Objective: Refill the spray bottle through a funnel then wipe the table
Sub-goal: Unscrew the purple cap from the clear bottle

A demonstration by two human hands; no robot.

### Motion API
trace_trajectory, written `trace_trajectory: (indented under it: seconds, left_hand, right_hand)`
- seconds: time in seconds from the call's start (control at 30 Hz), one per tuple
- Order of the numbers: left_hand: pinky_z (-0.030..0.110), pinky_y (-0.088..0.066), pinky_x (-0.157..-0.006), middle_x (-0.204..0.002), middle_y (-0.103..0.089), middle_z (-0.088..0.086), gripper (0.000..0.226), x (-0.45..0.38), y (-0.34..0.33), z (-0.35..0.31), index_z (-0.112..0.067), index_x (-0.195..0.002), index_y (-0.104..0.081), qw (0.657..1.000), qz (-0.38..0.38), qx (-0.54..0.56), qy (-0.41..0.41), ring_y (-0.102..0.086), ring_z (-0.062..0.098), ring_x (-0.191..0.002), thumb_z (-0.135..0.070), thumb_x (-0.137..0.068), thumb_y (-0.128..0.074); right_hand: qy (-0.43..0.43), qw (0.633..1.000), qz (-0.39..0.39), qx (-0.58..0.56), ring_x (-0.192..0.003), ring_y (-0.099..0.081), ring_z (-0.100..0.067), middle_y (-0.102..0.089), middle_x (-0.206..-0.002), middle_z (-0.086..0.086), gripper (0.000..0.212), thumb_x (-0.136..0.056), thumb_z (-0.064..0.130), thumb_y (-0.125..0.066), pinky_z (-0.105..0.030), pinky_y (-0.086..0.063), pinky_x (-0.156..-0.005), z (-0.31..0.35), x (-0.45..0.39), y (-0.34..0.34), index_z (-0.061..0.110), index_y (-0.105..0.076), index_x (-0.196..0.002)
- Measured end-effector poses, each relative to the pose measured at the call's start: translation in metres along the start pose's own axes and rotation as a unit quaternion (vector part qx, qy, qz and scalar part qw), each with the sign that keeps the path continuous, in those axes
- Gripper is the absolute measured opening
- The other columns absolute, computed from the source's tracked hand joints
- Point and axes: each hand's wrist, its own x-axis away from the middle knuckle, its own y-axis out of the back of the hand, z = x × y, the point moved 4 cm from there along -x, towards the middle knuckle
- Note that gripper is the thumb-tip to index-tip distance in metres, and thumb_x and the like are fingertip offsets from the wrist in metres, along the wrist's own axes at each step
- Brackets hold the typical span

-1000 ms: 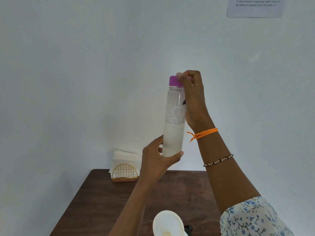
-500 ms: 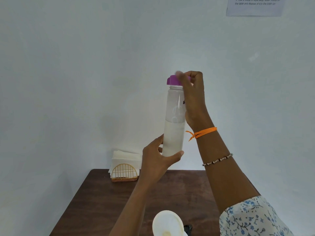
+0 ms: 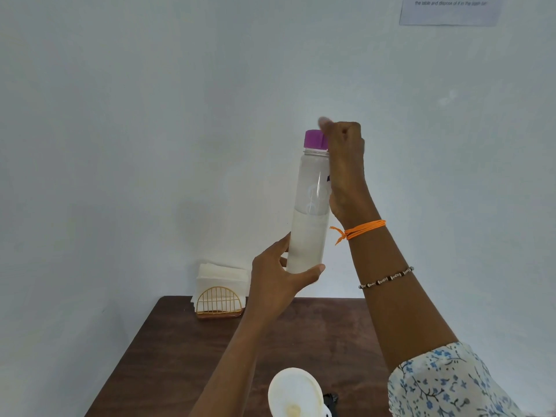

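Observation:
A tall clear water bottle [image 3: 310, 206], about half full, is held upright in the air above the table. My left hand [image 3: 276, 281] grips its base. My right hand [image 3: 344, 158] curls around the purple cap [image 3: 314, 139] at the top; the cap sits raised, with the neck's threads showing below it. A white funnel [image 3: 294, 392] stands at the bottom edge of the view, with a black part [image 3: 331, 398] beside it. The spray bottle under the funnel is out of view.
The dark brown wooden table [image 3: 180, 356] stands against a white wall. A gold wire holder with white tissues [image 3: 219, 291] sits at its far left corner. A printed sheet [image 3: 451, 9] hangs on the wall at upper right.
My right hand has turned on the purple cap, which now sits higher with the neck threads exposed. The bottle and left hand have stayed in place.

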Motion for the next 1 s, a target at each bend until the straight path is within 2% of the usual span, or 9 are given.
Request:
trace_trajectory:
  seconds: [0.13,0.33,0.4,0.5,0.6,0.7,0.8,0.9,1.0]
  left_hand:
    - [0.000,-0.038,-0.057,-0.123,-0.058,-0.010,0.068,0.0016,0.0004,0.0002,-0.033,-0.127,-0.050,1.000,0.001,0.004,-0.002,-0.053,-0.001,-0.078,-0.050,-0.067,-0.077]
    - [-0.003,-0.037,-0.053,-0.122,-0.058,-0.011,0.068,0.0000,0.0004,0.0011,-0.033,-0.127,-0.051,1.000,-0.001,0.004,-0.002,-0.051,-0.005,-0.077,-0.051,-0.066,-0.077]
    - [-0.004,-0.036,-0.051,-0.123,-0.058,-0.011,0.069,0.0001,-0.0001,0.0023,-0.033,-0.127,-0.050,1.000,0.000,0.002,0.000,-0.051,-0.005,-0.077,-0.051,-0.066,-0.077]
    - [-0.005,-0.035,-0.050,-0.119,-0.056,-0.014,0.069,-0.0002,0.0001,0.0029,-0.033,-0.127,-0.050,1.000,0.002,0.004,0.001,-0.051,-0.006,-0.077,-0.051,-0.066,-0.077]
    - [-0.008,-0.034,-0.051,-0.110,-0.051,-0.019,0.069,-0.0012,0.0013,0.0018,-0.034,-0.127,-0.050,1.000,0.001,0.003,-0.003,-0.050,-0.007,-0.076,-0.051,-0.065,-0.077]
    - [-0.010,-0.032,-0.052,-0.107,-0.049,-0.019,0.069,-0.0026,0.0003,0.0009,-0.033,-0.126,-0.051,1.000,-0.002,0.004,-0.003,-0.050,-0.006,-0.075,-0.050,-0.066,-0.077]
    - [-0.008,-0.033,-0.051,-0.110,-0.051,-0.018,0.070,-0.0028,-0.0019,0.0012,-0.032,-0.127,-0.051,1.000,0.002,0.004,-0.003,-0.050,-0.006,-0.076,-0.051,-0.065,-0.077]
    - [-0.008,-0.033,-0.051,-0.109,-0.051,-0.019,0.070,-0.0015,-0.0031,0.0023,-0.032,-0.127,-0.051,1.000,0.002,0.008,-0.003,-0.050,-0.006,-0.077,-0.051,-0.065,-0.078]
    - [-0.008,-0.033,-0.052,-0.106,-0.050,-0.020,0.069,-0.0005,-0.0028,0.0029,-0.032,-0.126,-0.052,1.000,-0.001,0.013,-0.007,-0.051,-0.006,-0.077,-0.051,-0.065,-0.078]
  right_hand:
    - [0.025,0.997,-0.033,0.067,-0.100,-0.054,-0.021,-0.051,-0.110,-0.004,0.036,-0.072,0.030,-0.078,-0.026,-0.050,-0.076,-0.0023,-0.0008,0.0034,0.019,-0.055,-0.098]
    - [-0.025,0.999,-0.011,-0.019,-0.063,-0.051,-0.001,-0.053,-0.081,0.009,0.003,-0.093,0.021,-0.046,-0.014,-0.041,-0.049,-0.0044,-0.0003,0.0038,0.021,-0.047,-0.095]
    - [-0.031,0.999,-0.003,-0.022,-0.065,-0.049,-0.006,-0.051,-0.079,0.008,0.006,-0.093,0.022,-0.042,-0.020,-0.040,-0.053,-0.0030,-0.0010,0.0031,0.021,-0.045,-0.088]
    - [-0.025,0.999,-0.013,0.018,-0.081,-0.053,-0.014,-0.050,-0.094,0.003,0.021,-0.086,0.038,-0.059,-0.028,-0.045,-0.065,-0.0016,-0.0043,0.0028,0.022,-0.046,-0.086]
    - [0.002,0.997,-0.032,0.069,-0.091,-0.053,-0.015,-0.050,-0.107,-0.003,0.041,-0.073,0.035,-0.077,-0.020,-0.049,-0.065,-0.0018,-0.0038,0.0049,0.021,-0.048,-0.098]
    - [-0.019,0.999,-0.034,0.018,-0.074,-0.053,-0.006,-0.052,-0.091,0.003,0.033,-0.080,0.026,-0.069,-0.014,-0.042,-0.052,-0.0032,-0.0042,0.0069,0.020,-0.047,-0.103]
    - [-0.043,0.999,-0.027,-0.009,-0.067,-0.050,-0.007,-0.051,-0.083,0.005,0.015,-0.088,0.026,-0.055,-0.019,-0.039,-0.054,-0.0028,-0.0029,0.0067,0.021,-0.042,-0.095]
    - [-0.055,0.998,0.002,-0.014,-0.073,-0.050,-0.010,-0.049,-0.092,0.003,0.014,-0.083,0.033,-0.053,-0.024,-0.039,-0.060,-0.0013,-0.0041,0.0042,0.023,-0.044,-0.086]
    - [-0.053,0.997,-0.008,0.061,-0.095,-0.053,-0.019,-0.044,-0.107,0.000,0.036,-0.073,0.043,-0.069,-0.032,-0.049,-0.075,-0.0032,-0.0057,0.0062,0.023,-0.047,-0.093]
